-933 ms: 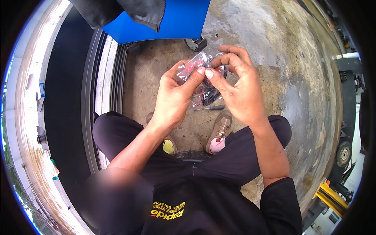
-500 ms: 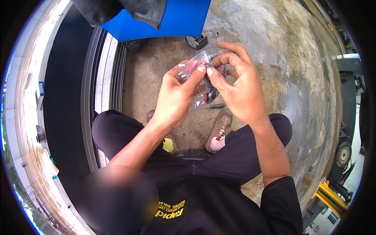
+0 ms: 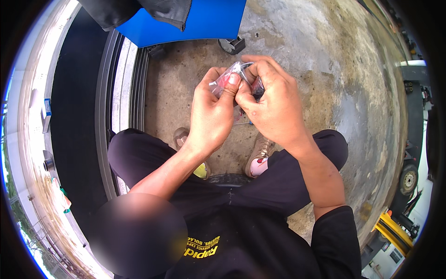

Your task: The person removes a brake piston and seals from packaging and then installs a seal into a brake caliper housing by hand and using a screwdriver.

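Both my hands grip a clear plastic bag (image 3: 238, 68) in front of me, above the floor. My left hand (image 3: 213, 104) is closed on its left side, thumb pressed on top. My right hand (image 3: 274, 100) pinches the other side close by, its fingers curled over the plastic. Red print or red parts show through the film. Something dark is also inside, mostly covered by my right fingers, and I cannot make out what it is. Below my hands a screwdriver (image 3: 251, 123) lies on the floor, largely hidden by my right hand.
A blue panel (image 3: 204, 21) with dark cloth (image 3: 167, 11) over it stands ahead, a caster wheel (image 3: 231, 45) beneath. A metal sill (image 3: 123, 88) runs along my left. Stained concrete floor (image 3: 344, 74) extends right, toward a vehicle wheel (image 3: 408, 180) and a yellow post (image 3: 392, 232).
My right hand has turned and closed in, its spread fingers now curled round the bag. Less of the bag and its dark contents shows, and the screwdriver handle is now covered.
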Available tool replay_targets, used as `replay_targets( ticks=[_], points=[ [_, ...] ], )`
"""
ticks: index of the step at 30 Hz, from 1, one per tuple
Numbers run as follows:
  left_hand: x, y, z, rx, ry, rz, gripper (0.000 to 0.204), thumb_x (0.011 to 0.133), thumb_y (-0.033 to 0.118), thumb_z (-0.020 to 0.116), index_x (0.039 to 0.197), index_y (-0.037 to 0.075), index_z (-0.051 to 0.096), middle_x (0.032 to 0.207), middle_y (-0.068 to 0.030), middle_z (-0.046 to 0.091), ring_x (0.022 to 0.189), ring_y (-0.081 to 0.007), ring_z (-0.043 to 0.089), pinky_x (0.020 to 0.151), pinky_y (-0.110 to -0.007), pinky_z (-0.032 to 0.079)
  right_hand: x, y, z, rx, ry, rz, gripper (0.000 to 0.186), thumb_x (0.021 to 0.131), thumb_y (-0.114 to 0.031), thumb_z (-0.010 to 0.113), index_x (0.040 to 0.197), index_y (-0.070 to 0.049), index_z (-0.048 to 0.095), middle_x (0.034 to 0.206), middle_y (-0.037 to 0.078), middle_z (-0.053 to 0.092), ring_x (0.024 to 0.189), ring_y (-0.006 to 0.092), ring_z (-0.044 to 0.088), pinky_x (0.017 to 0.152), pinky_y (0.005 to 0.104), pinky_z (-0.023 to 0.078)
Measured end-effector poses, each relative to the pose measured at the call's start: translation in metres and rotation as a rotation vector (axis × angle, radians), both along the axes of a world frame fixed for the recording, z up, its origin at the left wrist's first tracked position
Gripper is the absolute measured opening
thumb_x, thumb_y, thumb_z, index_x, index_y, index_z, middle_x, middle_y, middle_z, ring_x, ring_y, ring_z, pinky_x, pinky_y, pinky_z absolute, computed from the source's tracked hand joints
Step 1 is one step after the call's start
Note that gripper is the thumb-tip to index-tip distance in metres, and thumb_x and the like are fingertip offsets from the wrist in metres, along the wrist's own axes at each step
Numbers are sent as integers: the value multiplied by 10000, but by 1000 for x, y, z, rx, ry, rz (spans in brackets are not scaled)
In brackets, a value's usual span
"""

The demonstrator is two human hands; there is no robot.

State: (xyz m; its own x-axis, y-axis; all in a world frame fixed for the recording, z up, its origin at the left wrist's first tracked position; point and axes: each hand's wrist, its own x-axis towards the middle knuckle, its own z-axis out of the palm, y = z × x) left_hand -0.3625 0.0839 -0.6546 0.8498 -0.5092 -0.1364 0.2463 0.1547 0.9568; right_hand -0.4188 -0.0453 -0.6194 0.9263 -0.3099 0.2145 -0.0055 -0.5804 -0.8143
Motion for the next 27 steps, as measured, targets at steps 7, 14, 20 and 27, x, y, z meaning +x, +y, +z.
replay_targets(
  ticks=[7,14,20,27],
  points=[
    [-9,-4,3,148,-180,171,235,1089,209,590,1044,-21,580,861,-71,687,783,-76,605,652,-277,507,4,13,-15,-158,-182,-95,236,860,28,718,1072,74,626,956,150,688,739,185,686,679,338,572],
    [-9,-6,4,133,-136,236,234,1083,196,600,1047,-35,580,880,-96,703,800,-85,639,661,-280,528,8,19,-23,-193,-214,-182,205,862,2,723,1043,68,652,1191,203,690,915,254,735,800,372,590],
    [5,4,-1,164,-144,75,247,1060,196,643,1114,-43,614,909,-62,704,799,-61,615,658,-246,509,11,-22,-17,125,43,-14,223,868,-154,793,958,33,711,1366,172,631,1090,276,687,925,378,541],
    [15,6,-2,-28,87,-80,346,1027,267,707,1158,-49,653,922,-38,712,799,-55,621,703,-229,515,7,-30,-19,281,83,74,211,873,-151,806,922,24,698,1258,119,664,1077,240,668,910,342,527]
  ],
)
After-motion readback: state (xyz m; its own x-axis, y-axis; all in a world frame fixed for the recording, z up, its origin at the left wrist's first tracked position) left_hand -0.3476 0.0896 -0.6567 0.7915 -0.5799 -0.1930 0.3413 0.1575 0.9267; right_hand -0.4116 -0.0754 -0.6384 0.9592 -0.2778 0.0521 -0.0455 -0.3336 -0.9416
